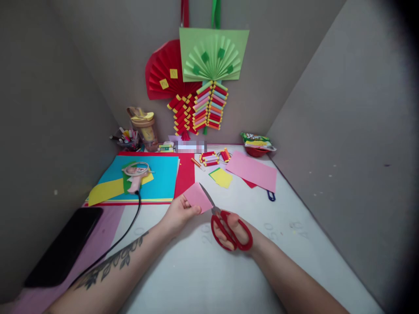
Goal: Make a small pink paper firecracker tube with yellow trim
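A small piece of pink paper (198,197) is pinched between the thumb and fingers of my left hand (182,214). My right hand (236,231) grips red-handled scissors (246,231), fingers and thumb through the loops. The scissor blades lie along the right edge of the pink piece; whether they are cutting into it I cannot tell. Beyond my hands lie yellow and green paper squares (222,178) and a larger pink sheet (255,171), with another pair of scissors' dark blue handle (271,196) poking out from under it.
On the left, a glue gun (135,183) rests on coloured sheets (163,174), its black cord running toward me. A black phone-like slab (65,246) lies nearer. Behind stand a tumbler (149,133), a pen holder (127,141) and a snack packet (257,141). Paper fans (212,56) hang on the wall.
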Available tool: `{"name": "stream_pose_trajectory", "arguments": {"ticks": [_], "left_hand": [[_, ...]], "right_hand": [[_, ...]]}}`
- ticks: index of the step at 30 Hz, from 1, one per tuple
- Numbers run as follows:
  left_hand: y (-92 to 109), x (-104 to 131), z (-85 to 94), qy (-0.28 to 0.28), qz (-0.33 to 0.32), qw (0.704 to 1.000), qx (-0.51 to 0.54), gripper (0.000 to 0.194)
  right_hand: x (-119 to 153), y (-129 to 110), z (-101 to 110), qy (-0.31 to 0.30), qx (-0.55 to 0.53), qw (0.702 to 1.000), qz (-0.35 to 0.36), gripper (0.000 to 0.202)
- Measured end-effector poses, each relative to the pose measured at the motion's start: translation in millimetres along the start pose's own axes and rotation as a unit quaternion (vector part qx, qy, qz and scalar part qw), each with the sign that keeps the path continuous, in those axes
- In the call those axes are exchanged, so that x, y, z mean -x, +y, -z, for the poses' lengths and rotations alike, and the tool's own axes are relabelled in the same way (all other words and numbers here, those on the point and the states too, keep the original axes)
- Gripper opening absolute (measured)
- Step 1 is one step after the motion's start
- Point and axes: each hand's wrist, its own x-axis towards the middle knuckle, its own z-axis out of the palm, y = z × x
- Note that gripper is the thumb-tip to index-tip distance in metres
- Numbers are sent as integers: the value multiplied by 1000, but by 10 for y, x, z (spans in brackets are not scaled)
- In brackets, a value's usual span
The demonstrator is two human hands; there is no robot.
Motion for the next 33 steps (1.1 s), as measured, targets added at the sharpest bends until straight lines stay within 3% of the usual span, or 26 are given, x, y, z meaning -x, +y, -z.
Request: {"name": "stream_pose_trajectory", "arguments": {"ticks": [6, 23, 33], "left_hand": [[-10, 6, -17, -2, -1, 1000, -4, 41], [-48, 5, -40, -25, -6, 1000, 9, 40], [-56, 33, -71, -3, 19, 1000, -14, 46]], "right_hand": [[-9, 130, 57, 20, -44, 999, -20, 79], [-34, 29, -29, 37, -59, 997, -14, 76], [2, -158, -27, 70, -32, 996, 49, 70]]}}
